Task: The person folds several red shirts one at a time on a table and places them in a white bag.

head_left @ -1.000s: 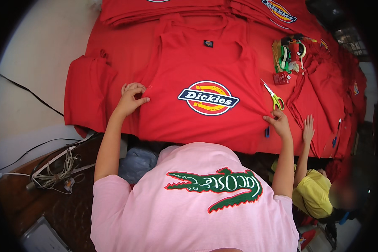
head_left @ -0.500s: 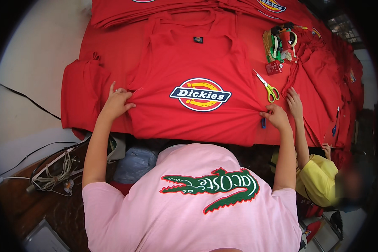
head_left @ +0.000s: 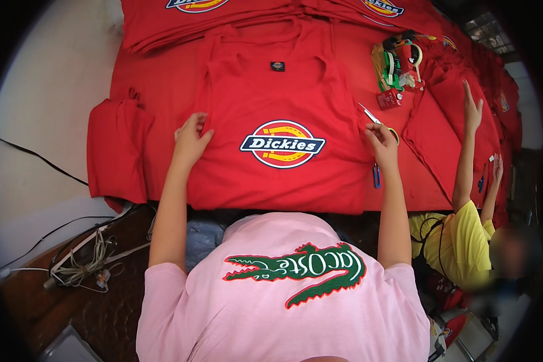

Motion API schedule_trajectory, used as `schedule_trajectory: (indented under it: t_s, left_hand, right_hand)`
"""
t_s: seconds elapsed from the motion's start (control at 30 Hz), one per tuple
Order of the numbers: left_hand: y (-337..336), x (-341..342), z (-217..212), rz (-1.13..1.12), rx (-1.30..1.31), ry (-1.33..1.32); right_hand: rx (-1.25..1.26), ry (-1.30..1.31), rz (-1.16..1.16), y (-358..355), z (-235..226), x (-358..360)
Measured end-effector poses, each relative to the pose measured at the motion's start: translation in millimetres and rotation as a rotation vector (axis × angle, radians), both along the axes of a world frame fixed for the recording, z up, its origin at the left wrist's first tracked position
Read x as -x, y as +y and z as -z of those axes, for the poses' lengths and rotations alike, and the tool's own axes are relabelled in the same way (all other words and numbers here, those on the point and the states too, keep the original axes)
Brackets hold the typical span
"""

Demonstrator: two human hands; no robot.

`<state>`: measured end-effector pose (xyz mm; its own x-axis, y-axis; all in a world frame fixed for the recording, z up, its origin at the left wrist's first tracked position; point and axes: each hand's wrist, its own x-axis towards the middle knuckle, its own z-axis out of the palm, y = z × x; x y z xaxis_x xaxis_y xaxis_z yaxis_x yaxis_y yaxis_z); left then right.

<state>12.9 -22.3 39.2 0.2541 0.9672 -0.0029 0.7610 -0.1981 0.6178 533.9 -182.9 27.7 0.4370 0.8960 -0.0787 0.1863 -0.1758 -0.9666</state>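
Observation:
A red sleeveless shirt [head_left: 283,90] with an oval blue, yellow and red print lies flat on the red-covered table, its hem at the near edge. My left hand [head_left: 190,140] pinches the fabric at the shirt's left side. My right hand [head_left: 382,142] grips the shirt's right side, just below yellow-handled scissors [head_left: 377,120]. A small dark label sits at the neckline.
Folded red cloth [head_left: 117,151] lies left of the shirt, with more printed red shirts [head_left: 223,12] stacked behind. Tape rolls and small tools [head_left: 398,57] sit at the back right. A co-worker in yellow [head_left: 458,241] reaches a hand [head_left: 472,108] onto red fabric at the right. Cables [head_left: 78,265] lie at the lower left.
Both my hands have shifted along the shirt's sides, and the shirt lies flatter and more centred. The co-worker's arm has reached farther up the table.

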Motion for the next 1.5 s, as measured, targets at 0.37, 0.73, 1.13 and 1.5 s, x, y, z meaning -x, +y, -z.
schedule_trajectory:
  t_s: [0.37, 0.73, 1.13, 1.5]
  left_hand:
    - [149, -62, 13, -0.403, 0.275, -0.726]
    - [172, -83, -13, -0.042, 1.029, -1.213]
    - [224, -65, -23, 0.135, 1.098, -1.598]
    - [152, -60, -151, -0.086, 0.605, -1.127]
  right_hand:
    - [0.316, 0.152, 0.136, 186, -1, -2]
    - [0.36, 0.916, -0.335, 232, -29, 6]
    - [0.114, 1.202, -0.565, 262, -61, -21]
    - [-0.051, 0.169, -0.453, 188, -170, 20]
